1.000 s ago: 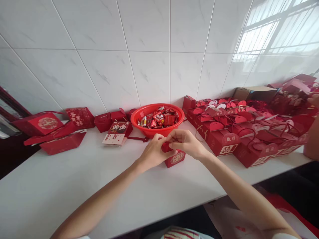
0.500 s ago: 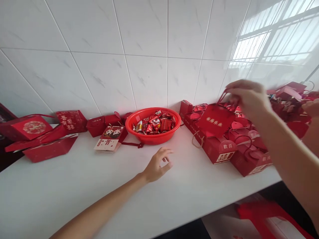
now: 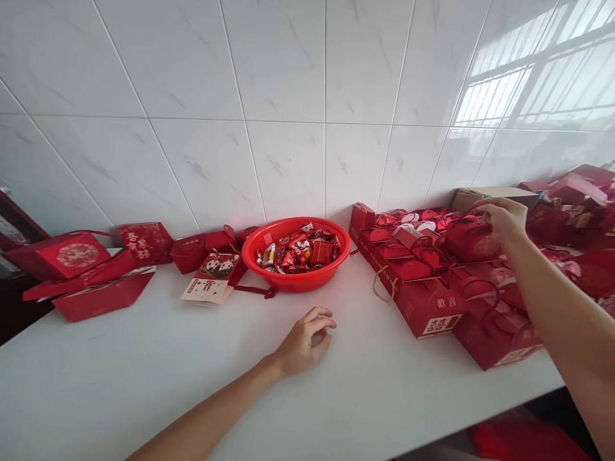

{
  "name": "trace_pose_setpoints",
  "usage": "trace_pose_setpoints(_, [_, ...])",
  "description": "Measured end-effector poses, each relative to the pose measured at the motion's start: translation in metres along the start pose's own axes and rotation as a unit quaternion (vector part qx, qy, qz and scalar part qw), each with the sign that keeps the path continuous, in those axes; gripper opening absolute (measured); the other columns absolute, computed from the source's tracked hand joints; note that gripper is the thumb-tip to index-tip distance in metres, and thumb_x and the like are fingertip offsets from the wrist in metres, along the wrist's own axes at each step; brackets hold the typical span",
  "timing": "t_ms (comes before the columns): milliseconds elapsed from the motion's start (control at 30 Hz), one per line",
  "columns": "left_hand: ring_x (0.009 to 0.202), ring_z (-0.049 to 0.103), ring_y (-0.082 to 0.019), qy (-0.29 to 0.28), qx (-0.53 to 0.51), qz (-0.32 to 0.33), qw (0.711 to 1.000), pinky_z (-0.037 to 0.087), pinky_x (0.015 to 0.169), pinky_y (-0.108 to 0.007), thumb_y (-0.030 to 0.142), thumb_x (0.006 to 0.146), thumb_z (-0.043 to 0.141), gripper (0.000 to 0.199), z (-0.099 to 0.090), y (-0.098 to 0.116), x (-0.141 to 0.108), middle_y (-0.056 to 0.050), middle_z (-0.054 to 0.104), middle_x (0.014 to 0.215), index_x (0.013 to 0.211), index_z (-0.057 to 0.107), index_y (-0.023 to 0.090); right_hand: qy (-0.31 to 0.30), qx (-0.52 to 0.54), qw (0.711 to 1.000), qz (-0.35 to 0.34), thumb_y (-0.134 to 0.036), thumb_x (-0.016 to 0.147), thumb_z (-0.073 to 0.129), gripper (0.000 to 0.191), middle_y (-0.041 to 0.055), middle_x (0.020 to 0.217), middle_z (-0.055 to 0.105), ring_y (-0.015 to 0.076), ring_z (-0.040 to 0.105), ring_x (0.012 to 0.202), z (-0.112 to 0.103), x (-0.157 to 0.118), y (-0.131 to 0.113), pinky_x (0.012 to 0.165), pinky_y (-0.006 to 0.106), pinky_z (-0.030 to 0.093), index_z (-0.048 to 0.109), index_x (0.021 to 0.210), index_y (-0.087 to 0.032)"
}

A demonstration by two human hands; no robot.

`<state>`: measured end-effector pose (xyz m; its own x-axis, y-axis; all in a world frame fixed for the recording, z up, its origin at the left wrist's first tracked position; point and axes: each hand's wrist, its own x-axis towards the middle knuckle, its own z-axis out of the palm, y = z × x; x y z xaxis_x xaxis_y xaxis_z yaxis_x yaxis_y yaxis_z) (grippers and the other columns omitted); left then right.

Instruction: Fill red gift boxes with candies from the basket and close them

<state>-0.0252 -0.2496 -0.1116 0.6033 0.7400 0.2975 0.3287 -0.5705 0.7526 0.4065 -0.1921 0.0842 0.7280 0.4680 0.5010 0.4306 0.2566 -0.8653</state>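
My right hand [image 3: 502, 216] is at the right, over rows of boxes, its fingers closed at the top of a small red gift box [image 3: 471, 241]. That box is low among the others; whether it rests on them I cannot tell. My left hand [image 3: 307, 339] is held over the white table, fingers loosely curved and apart, with nothing in it. Just beyond it stands a red plastic basket [image 3: 298, 282] filled with wrapped candies [image 3: 302, 246]. Nearest to my right hand are several red gift boxes [image 3: 432, 301] with cord handles, packed side by side.
Along the left lie more red boxes [image 3: 79, 256] and flat cards with a panda print [image 3: 211, 278]. A brown cardboard box [image 3: 466, 200] stands against the tiled wall [image 3: 283, 166]. More red boxes [image 3: 576, 189] pile up at far right. The white table [image 3: 269, 410] ends at the front right.
My right hand has carried the red gift box rightward and down from the air into the rows of boxes. My left hand has stayed nearly in place. The camera view has shifted slightly.
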Motion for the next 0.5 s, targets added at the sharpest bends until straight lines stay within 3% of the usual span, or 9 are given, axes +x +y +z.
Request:
trace_pose_setpoints(233, [0.080,0.066,-0.013,-0.002,-0.002,-0.013,1.000,0.056,0.079,-0.030,0.019,0.089,0.053,0.019,-0.001,0.001,0.001,-0.013,0.060,0.123,0.100,0.069,0.018,-0.001,0.074,0.996,0.049,0.006,0.059,0.053,0.023,-0.0055,0.035,0.042,0.0051,0.029,0.035,0.014,0.009,0.003,0.037,0.019,0.020,0.059,0.050,-0.015])
trace_pose_setpoints(500, [0.078,0.065,-0.013,-0.008,-0.008,-0.010,1.000,0.057,0.079,-0.030,0.019,0.089,0.053,0.018,0.000,-0.001,0.000,-0.012,0.062,0.121,0.098,0.069,0.019,-0.003,0.057,0.998,0.023,0.002,0.057,0.052,0.019,-0.0048,0.037,0.043,0.0055,0.028,0.036,0.014,0.009,0.005,0.039,0.021,0.020,0.057,0.051,-0.016])
